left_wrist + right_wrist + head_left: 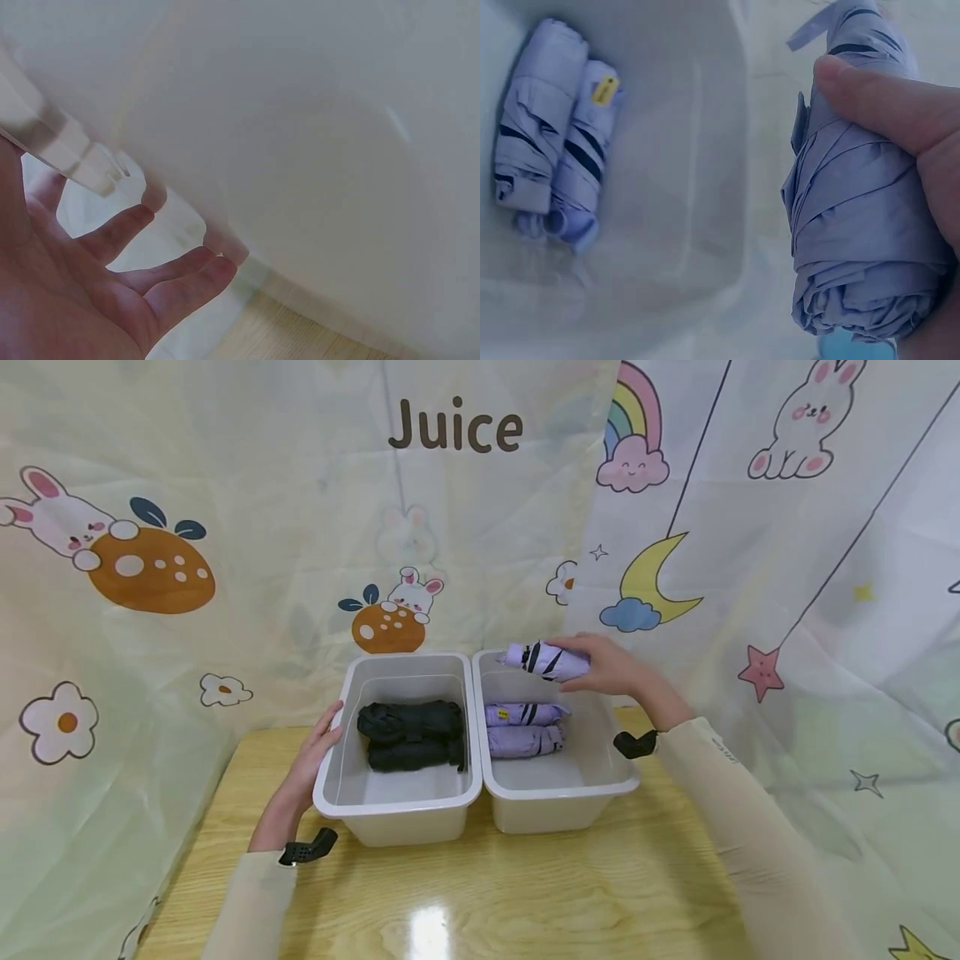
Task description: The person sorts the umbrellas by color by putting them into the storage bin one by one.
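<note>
My right hand point(603, 664) grips a folded lavender umbrella point(553, 662) with black stripes, above the back of the right bin point(592, 789). In the right wrist view the thumb lies along the umbrella's point(862, 202) rolled fabric. Two more folded lavender umbrellas point(523, 742) lie side by side inside that bin, one with a yellow tag point(605, 90). With fingers extended, my left hand point(311, 760) touches the outer left side of the left bin point(397, 810), just under its rim. Two folded black umbrellas point(412, 722) lie in this bin.
Both light grey bins stand side by side on a wooden table point(480, 893), their rims nearly meeting. Behind them hangs a printed cloth point(300, 568) with rabbits and flowers. A black wrist strap device point(636, 744) sits on each wrist.
</note>
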Action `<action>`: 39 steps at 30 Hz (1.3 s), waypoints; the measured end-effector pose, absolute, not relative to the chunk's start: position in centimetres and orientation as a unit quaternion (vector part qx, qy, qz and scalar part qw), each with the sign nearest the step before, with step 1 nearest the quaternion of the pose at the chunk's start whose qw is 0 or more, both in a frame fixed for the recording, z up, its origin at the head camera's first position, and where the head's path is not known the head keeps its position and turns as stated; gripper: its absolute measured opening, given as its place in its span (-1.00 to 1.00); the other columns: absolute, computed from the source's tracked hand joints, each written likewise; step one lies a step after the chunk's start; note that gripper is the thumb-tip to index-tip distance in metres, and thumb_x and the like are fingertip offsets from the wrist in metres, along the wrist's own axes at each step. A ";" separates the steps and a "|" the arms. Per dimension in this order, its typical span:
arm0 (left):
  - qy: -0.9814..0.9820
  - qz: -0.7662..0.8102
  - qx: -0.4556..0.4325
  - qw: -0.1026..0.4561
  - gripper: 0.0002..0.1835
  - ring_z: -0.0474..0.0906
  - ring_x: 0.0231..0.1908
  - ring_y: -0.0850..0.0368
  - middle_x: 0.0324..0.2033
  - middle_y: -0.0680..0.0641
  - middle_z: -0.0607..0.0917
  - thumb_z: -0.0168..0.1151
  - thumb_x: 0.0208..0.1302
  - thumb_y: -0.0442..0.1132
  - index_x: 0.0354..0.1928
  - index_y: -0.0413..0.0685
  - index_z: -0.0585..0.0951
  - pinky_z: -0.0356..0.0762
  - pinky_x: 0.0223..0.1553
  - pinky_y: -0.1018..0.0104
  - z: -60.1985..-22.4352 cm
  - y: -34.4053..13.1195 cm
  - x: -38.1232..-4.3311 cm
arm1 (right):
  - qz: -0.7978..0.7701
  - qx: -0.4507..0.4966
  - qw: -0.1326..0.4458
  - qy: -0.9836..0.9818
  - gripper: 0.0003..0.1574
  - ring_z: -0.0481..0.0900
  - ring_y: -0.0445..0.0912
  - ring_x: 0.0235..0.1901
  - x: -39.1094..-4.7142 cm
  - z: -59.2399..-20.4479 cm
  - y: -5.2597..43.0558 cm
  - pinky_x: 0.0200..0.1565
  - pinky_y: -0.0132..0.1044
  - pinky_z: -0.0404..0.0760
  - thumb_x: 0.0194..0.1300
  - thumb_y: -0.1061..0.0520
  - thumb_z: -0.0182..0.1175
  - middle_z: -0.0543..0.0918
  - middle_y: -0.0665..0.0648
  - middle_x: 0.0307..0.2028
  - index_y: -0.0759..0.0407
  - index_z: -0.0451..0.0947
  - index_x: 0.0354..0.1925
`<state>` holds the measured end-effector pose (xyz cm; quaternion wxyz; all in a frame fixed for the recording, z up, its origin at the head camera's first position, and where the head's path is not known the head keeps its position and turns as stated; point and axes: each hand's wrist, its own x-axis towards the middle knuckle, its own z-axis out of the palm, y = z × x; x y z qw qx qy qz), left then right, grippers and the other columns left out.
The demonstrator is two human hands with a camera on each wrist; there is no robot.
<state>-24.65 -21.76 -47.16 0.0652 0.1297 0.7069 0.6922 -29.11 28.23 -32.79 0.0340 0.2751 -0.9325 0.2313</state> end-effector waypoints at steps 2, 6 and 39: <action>0.707 0.692 0.129 0.067 -0.38 0.09 0.34 -0.25 0.50 -0.12 -0.04 -0.24 0.57 0.02 0.56 0.22 -0.11 0.41 0.07 0.00 -47.2 -21.8 -24.6 | 0.223 0.288 0.022 -0.931 -0.02 0.44 -0.01 -0.17 -30.0 -33.6 27.5 -0.20 -0.12 0.44 -0.02 0.07 0.55 0.55 0.14 -0.04 -0.03 0.39 0.36; 0.702 0.696 0.132 0.070 -0.37 0.08 0.34 -0.25 0.50 -0.12 -0.07 -0.23 0.57 0.02 0.56 0.21 -0.12 0.42 0.07 0.01 -47.3 -21.8 -24.5 | 0.194 0.310 0.014 -0.931 -0.01 0.44 -0.03 -0.21 -31.6 -35.6 26.5 -0.21 -0.13 0.42 -0.09 0.08 0.57 0.58 0.12 -0.12 -0.05 0.43 0.34; 0.698 0.701 0.129 0.064 -0.37 0.07 0.36 -0.21 0.50 -0.10 -0.04 -0.21 0.57 0.01 0.56 0.19 -0.09 0.43 0.04 0.17 -47.5 -22.1 -24.7 | 0.157 0.258 -0.142 -0.943 0.01 0.43 -0.02 0.14 -36.0 -42.9 24.4 0.11 -0.07 0.43 -0.15 0.20 0.60 0.51 0.05 0.22 -0.19 0.48 0.29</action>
